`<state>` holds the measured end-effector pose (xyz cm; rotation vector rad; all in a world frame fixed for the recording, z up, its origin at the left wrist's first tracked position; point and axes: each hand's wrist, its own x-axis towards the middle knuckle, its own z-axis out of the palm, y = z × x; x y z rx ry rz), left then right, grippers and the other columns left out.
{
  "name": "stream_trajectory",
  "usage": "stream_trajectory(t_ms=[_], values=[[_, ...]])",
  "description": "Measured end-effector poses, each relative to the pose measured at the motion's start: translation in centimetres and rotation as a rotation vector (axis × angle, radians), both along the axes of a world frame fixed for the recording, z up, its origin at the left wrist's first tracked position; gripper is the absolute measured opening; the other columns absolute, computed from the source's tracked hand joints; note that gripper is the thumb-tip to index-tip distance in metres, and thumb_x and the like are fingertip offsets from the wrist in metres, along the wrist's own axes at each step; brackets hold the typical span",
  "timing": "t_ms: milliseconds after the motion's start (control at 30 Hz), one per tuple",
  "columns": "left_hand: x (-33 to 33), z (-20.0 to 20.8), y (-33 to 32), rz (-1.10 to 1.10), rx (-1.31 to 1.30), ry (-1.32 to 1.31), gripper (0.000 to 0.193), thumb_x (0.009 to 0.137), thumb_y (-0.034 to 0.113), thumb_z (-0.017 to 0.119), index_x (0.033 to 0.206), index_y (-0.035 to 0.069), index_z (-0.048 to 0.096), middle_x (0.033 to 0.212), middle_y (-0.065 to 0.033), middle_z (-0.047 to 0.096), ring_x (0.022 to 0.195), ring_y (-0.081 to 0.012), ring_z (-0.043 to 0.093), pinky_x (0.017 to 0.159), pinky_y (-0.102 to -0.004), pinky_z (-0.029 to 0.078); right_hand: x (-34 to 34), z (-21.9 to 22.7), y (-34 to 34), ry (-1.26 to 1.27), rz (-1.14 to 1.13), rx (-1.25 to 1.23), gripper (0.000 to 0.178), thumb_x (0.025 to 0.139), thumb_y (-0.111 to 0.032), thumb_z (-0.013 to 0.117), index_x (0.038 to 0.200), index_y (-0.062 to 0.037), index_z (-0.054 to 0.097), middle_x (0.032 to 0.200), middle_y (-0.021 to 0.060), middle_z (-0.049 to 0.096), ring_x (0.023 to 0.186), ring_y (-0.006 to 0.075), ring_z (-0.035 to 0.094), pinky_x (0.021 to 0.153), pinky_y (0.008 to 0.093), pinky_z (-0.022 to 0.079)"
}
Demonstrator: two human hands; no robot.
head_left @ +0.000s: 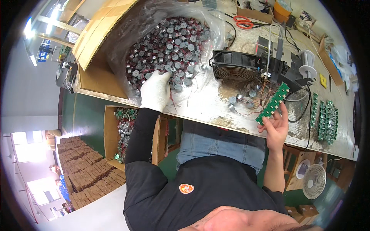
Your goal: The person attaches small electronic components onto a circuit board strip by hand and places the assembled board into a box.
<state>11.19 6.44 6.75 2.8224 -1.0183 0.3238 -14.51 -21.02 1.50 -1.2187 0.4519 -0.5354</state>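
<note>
My left hand, in a white glove, reaches into the near edge of a large pile of small round metal parts with thin red wires. Its fingers are bent together among the parts; what lies between them is hidden. The pile rests on a clear plastic bag. My bare right hand is closed on the lower end of a green circuit board strip, held tilted above the table's front edge. A few of the same round parts lie loose left of the board, by the soldering fixture.
A black fan stands mid-table, with a solder wire spool to its right. Several green boards stand in rows at right. Red-handled scissors lie at the back. A cardboard box adjoins the pile; another box sits below the table.
</note>
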Motion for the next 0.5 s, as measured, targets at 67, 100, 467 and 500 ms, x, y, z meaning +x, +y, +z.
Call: stream_trajectory(t_ms=[67,100,467,500], values=[[0.8,-0.3,-0.4,-0.005,0.045,0.007,0.026,0.076,0.007,0.062,0.101,0.013,0.067,0.086,-0.0122,0.058,0.077,-0.0317,0.062,0.066,-0.0403,0.051,0.0,-0.1,0.0,-0.012,-0.004,0.002,0.072,0.083,0.011,0.059,0.144,-0.0004,0.022,0.11,0.0192,0.058,0.066,0.0164,0.063,0.052,0.0242,0.053],[1.2,-0.4,-0.5,-0.002,0.095,0.013,0.025,0.077,0.009,0.062,0.102,0.013,0.067,0.086,-0.0115,0.057,0.078,-0.0315,0.062,0.067,-0.04,0.05,0.0,-0.1,0.0,-0.01,-0.01,-0.003,0.072,0.083,0.011,0.059,0.144,-0.0004,0.022,0.11,0.0192,0.058,0.066,0.0164,0.063,0.052,0.0242,0.053],[2.3,-0.2,1.0,0.043,-0.694,0.464,0.018,0.09,0.012,0.062,0.103,0.0,0.067,0.071,-0.0037,0.064,0.059,-0.0074,0.053,0.055,-0.0223,0.042,-0.1,-0.2,0.0,-0.021,0.001,0.0,0.071,0.083,0.012,0.058,0.144,-0.0001,0.022,0.111,0.0205,0.057,0.065,0.0154,0.063,0.053,0.0245,0.054],[2.1,0.1,1.0,0.071,-0.731,0.445,0.018,0.091,0.013,0.061,0.102,0.0,0.067,0.072,-0.0015,0.062,0.061,-0.0055,0.051,0.055,-0.0208,0.041,-0.2,-0.2,0.0,-0.018,-0.001,0.0,0.071,0.083,0.012,0.058,0.144,-0.0001,0.022,0.111,0.0205,0.057,0.065,0.0154,0.063,0.053,0.0245,0.054]])
